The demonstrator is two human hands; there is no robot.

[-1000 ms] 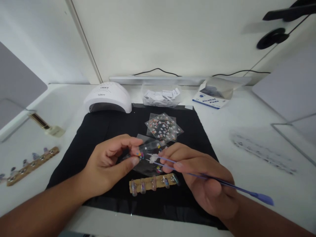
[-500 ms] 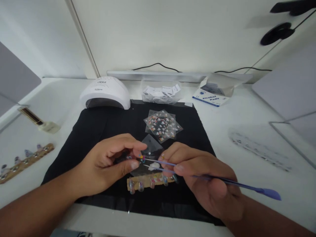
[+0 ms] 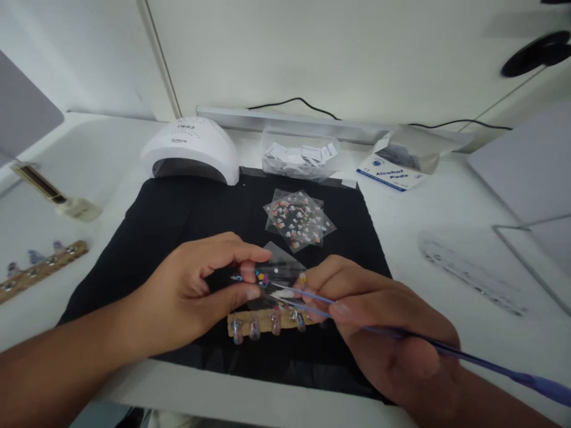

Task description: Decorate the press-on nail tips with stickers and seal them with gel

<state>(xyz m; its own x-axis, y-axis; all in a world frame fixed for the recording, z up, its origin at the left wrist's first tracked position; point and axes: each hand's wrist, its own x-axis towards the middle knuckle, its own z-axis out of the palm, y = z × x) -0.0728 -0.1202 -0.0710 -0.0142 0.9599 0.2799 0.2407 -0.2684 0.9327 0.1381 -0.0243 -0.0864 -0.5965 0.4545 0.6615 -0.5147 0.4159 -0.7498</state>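
My left hand [image 3: 200,291] has its thumb and curled fingers on a clear sticker sheet [image 3: 283,261] with a few small bright stickers and a white patch. Between thumb and index finger, a colourful little sticker [image 3: 262,277] shows on it. My right hand [image 3: 379,315] holds purple tweezers [image 3: 312,295], their fine tips pointing left, slightly apart, close to that sticker. Its fingertips are by the sheet's right side; whether they grip it I cannot tell. Just below the sheet, a tan strip [image 3: 263,324] carries several decorated nail tips [image 3: 254,328].
A black mat [image 3: 169,220] covers the table's middle, with fanned sticker sheets [image 3: 297,220] on it. Behind stand a white nail lamp [image 3: 191,145], a clear box of packets [image 3: 298,157] and an alcohol pads box [image 3: 395,163]. Left lie a bottle [image 3: 78,208] and another nail-tip strip [image 3: 42,270].
The camera view has shifted a little. The tweezers' tips have moved slightly off the colourful sticker, to its lower right. My left hand keeps about the same pose.
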